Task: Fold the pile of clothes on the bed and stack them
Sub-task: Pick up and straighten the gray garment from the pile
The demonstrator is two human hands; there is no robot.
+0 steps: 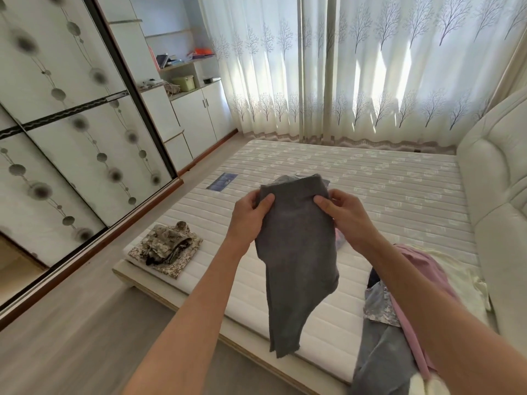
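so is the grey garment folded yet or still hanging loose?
Hanging loose: grey garment dangles from left hand and right hand.

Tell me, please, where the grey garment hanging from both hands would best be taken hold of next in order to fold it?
Probably the loose bottom hem of the grey garment, taken from below. The left hand and right hand already pinch its top corners, and it hangs narrowing to a free end over the mattress edge, so lifting that end to the top would halve it.
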